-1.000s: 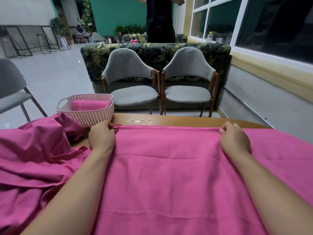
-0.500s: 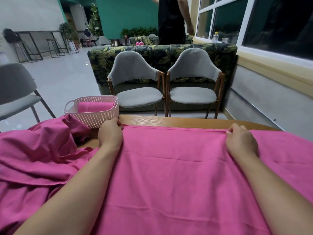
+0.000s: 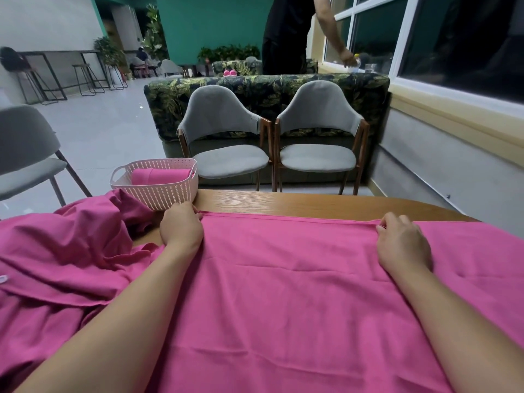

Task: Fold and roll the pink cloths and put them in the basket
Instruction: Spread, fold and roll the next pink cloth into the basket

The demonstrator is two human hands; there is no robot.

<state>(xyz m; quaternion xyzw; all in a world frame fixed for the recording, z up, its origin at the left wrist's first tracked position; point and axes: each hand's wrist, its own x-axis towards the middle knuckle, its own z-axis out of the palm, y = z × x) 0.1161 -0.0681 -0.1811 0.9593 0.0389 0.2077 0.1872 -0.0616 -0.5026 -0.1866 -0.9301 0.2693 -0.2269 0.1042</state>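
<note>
- Done: a rolled pink cloth (image 3: 163, 176) lies in the basket (image 3: 158, 195), which stands at the far left of the worktop (image 3: 312, 204). A line partway along the roll could mean two rolls side by side; cannot tell.
- In progress: the spread pink cloth (image 3: 283, 293) lies flat over the near worktop and runs off the near edge and the right side. Its far hem is a straight line between the two hands, with bare wood beyond it.
- The left hand (image 3: 181, 226) has curled fingers pinching the left end of that hem. It is just in front of the basket wall; cannot tell if it touches.
- The right hand (image 3: 402, 242) also has curled fingers and pinches the same hem further right. The cloth carries on past it.
- Step, as a judgement: this cloth is at its very start, either a first fold or the first turn of a roll. A thin strip looks turned over along the hem, nothing more. It is full width and not yet narrowed.
- Left: the crumpled pink cloth (image 3: 65, 251) is heaped on the left, up against the basket's near wall and beside the spread cloth's left edge. One piece or several, cannot tell.
- Overall estimate: under halfway. The spread cloth needs folding, rolling and placing in the basket, then the heap.
- The basket shows free room beside the roll.
- Background: two grey chairs (image 3: 226, 148) and a standing person (image 3: 286, 35) by the window, not involved.
</note>
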